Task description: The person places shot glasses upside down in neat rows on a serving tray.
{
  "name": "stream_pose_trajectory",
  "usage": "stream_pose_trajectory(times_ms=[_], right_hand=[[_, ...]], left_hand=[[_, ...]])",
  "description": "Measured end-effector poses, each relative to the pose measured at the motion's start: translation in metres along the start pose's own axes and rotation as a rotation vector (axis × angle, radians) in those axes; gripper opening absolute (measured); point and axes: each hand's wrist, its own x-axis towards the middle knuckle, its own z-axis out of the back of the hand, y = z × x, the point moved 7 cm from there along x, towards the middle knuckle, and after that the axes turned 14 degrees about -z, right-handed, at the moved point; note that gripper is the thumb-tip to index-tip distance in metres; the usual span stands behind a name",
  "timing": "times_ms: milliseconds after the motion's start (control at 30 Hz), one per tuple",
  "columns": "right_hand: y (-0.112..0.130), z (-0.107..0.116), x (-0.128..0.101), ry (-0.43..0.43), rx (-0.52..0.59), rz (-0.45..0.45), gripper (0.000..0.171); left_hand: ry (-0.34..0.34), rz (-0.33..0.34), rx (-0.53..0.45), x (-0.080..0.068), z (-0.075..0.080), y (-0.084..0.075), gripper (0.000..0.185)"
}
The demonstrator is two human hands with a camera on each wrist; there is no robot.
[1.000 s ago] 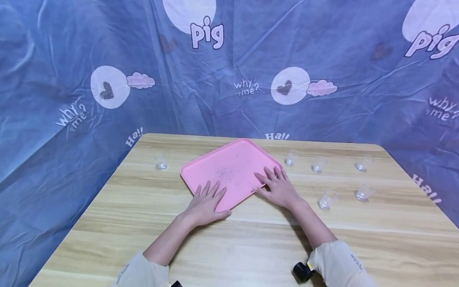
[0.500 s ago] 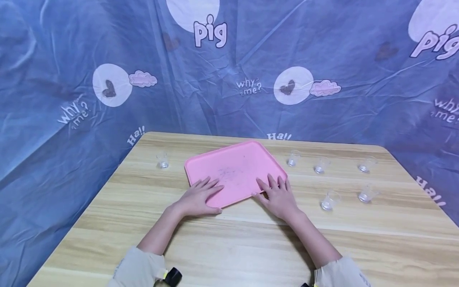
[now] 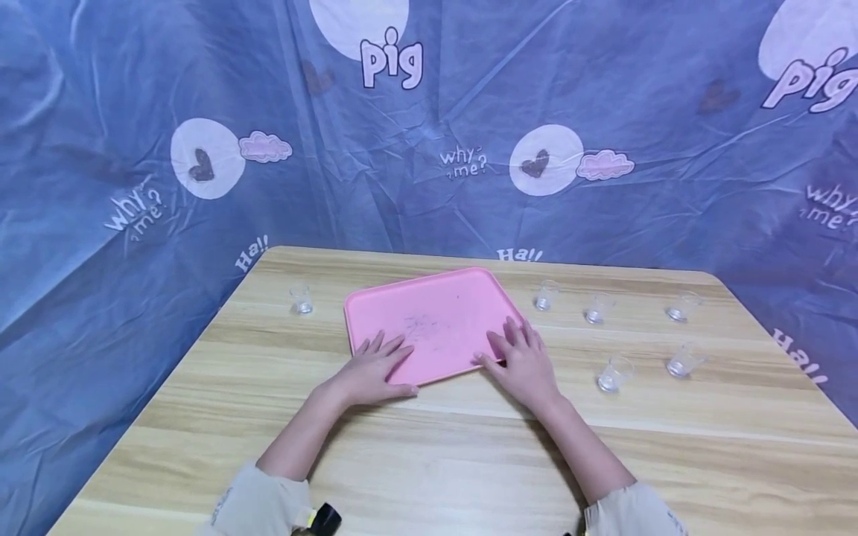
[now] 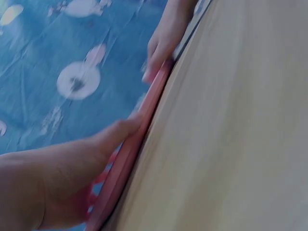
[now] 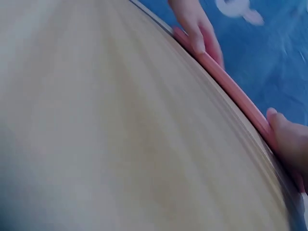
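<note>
Tray (image 3: 436, 320) orientation has changed over the last second: the pink tray has rotated from a diagonal lie toward square with the near edge of the surface (image 3: 469, 461), and now sits at centre frame. My left hand (image 3: 375, 366) rests flat on its lower left corner, fingers straight. My right hand (image 3: 526, 363) rests flat on its lower right corner, fingers extended. Neither hand grips anything. I judge the squaring nearly finished. Six small clear glasses stand on the wooden surface: one (image 3: 301, 299) left of the tray, five to the right, the nearest (image 3: 546, 295) just beside the tray's far right corner. Blue printed cloth (image 3: 134, 112) encloses the room behind and to both sides.
</note>
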Motion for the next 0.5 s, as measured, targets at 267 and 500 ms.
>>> stream_pose_trajectory(times_ms=[267, 500], right_hand=[[-0.019, -0.002, 0.011, 0.063, 0.078, 0.002, 0.060], [-0.014, -0.003, 0.006, 0.062, 0.056, -0.019, 0.060]], left_hand=[[-0.028, 0.117, 0.064, 0.006, -0.014, -0.009, 0.077], [-0.042, 0.095, 0.070, 0.005, -0.013, -0.001, 0.078]])
